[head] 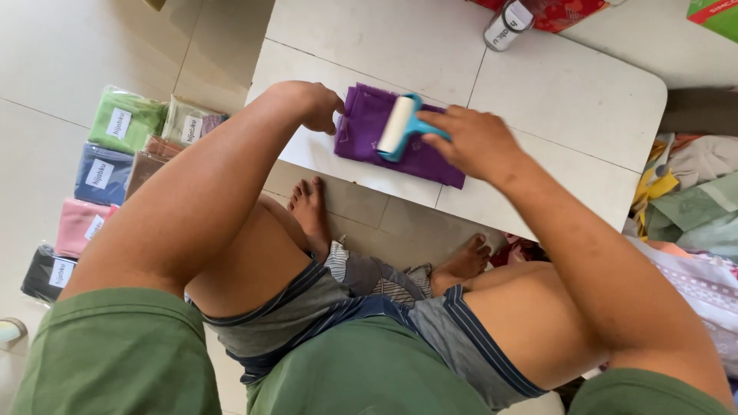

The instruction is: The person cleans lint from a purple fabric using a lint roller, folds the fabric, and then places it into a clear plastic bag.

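A folded purple cloth [369,127] lies near the front edge of a low white table [569,92]. My right hand [477,142] grips the blue handle of a white lint roller [400,127] that rests on the cloth. At the cloth's left edge my left hand [321,106] presses down with curled fingers, holding the cloth in place. I sit on the floor, and my bare legs and feet reach under the table's edge.
Several folded cloths in clear bags [115,154], green, blue, pink, brown and black, lie in rows on the tiled floor at left. A small cylindrical can [507,24] stands at the table's far side. Loose fabrics [692,192] are heaped at right.
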